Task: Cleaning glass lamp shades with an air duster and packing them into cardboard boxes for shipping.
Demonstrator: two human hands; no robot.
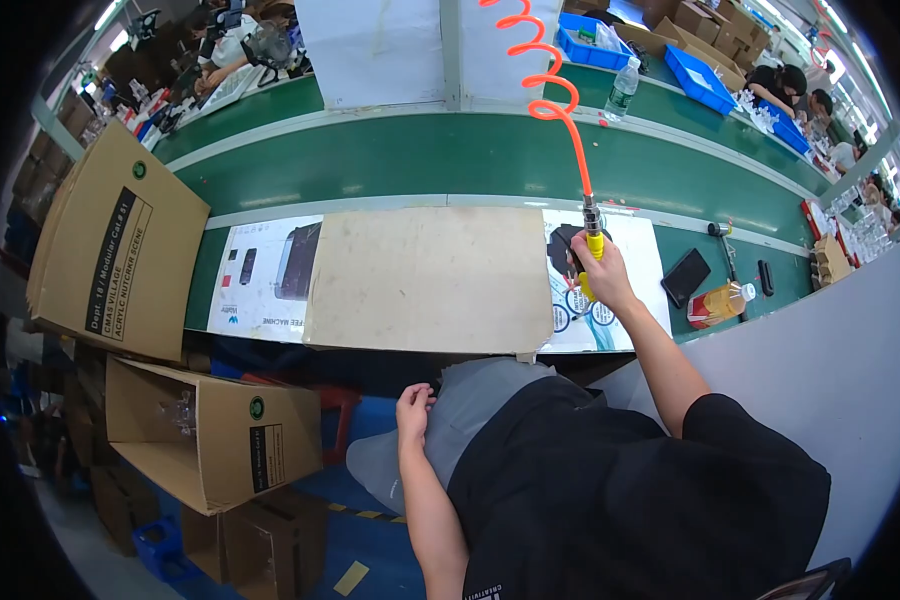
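My right hand (602, 272) is closed round a yellow air blow gun (595, 245). A coiled orange air hose (570, 110) runs up from its metal coupling. The gun is over the right end of a printed white cardboard sheet (625, 270) on the bench. A plain tan cardboard piece (430, 275) covers the middle of the printed cardboard, whose left part (260, 280) also shows. My left hand (415, 405) rests by my grey-clad leg, below the bench edge. Its fingers are loosely bent and slightly apart, with nothing visible in them.
A large carton (120, 245) leans at the bench's left end, above an open carton (215, 430). On the right lie a black phone (686, 277), a juice bottle (720, 305) and a hammer-like tool (727, 250). A water bottle (622, 90) stands beyond the green belt (390, 155). Other people work farther off.
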